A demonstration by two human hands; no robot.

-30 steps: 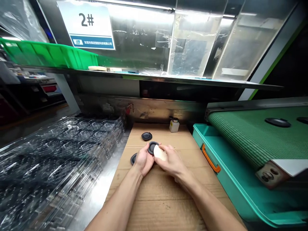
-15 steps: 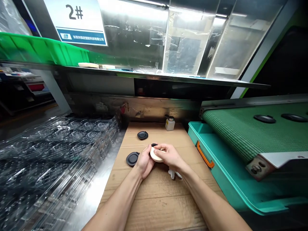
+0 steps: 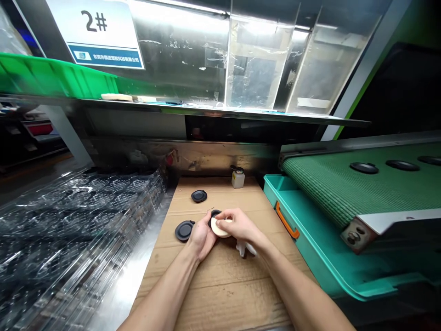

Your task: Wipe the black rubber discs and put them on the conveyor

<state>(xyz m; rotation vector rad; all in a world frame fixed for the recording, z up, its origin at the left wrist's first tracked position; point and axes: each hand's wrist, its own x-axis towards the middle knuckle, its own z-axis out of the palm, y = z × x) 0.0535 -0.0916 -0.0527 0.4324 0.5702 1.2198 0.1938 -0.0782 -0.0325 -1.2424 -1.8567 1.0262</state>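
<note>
My left hand grips a round black plastic part, mostly hidden between both hands. My right hand presses a cream-white pad flat against that part. Both hands hover just above a brown cardboard sheet. A second black round part lies on the cardboard right beside my left hand. A third black part lies farther back. A bit of white cloth shows under my right wrist.
A small white bottle stands at the cardboard's far edge. Stacked clear blister trays fill the left. A teal bin sits right, under a green conveyor belt carrying black parts. A steel shelf overhangs the back.
The white pad has turned from tilted to lying flat over the black part, now nearly covered. The view drifted right, and more black parts came along the belt.
</note>
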